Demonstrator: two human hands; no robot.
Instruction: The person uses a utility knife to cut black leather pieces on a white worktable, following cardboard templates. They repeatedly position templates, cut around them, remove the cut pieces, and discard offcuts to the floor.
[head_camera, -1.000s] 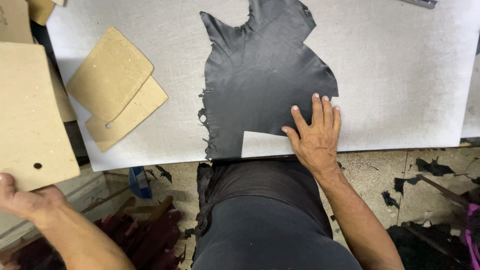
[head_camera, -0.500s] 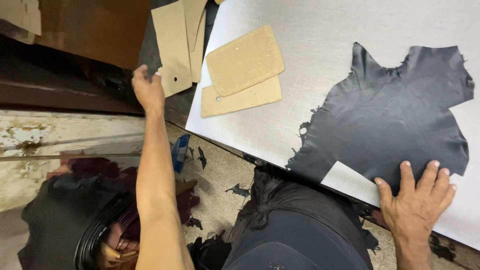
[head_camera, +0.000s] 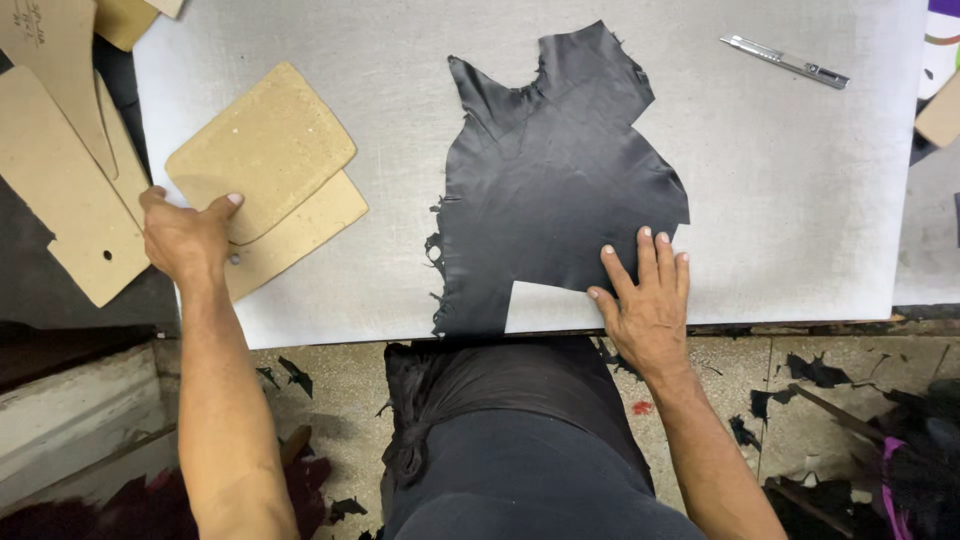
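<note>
Down on the pale grey desk (head_camera: 800, 200): ragged black leather hide (head_camera: 550, 190), spread flat near the middle, its lower part hanging over the near edge, a squarish notch cut out of its lower right corner. Right hand (head_camera: 648, 300) pressed palm-down on the hide's lower right corner, beside that notch; fingers spread and straight, grip fully open, nothing clasped, merely pinning the leather. Left hand (head_camera: 185, 238) at the desk's left edge, on the rounded tan cardboard pattern piece (head_camera: 265, 150); thumb and fingertips curled over its lower left corner, grip partly closed on that edge, though whether lifted or only touched cannot be told. Beneath it, a second tan cardboard pattern piece (head_camera: 300, 235), mostly covered, sticking out toward the right and the near side. Off the desk's left side, larger flat cardboard templates (head_camera: 70, 200), overlapping, one with a small round hole. Far right at the back of the desk, well apart from both hands, a slim metal utility knife (head_camera: 785, 62), lying at a slant. Below the desk edge, dark clothing of the person and black leather scraps (head_camera: 815, 370) scattered over the speckled floor (head_camera: 340, 385).
</note>
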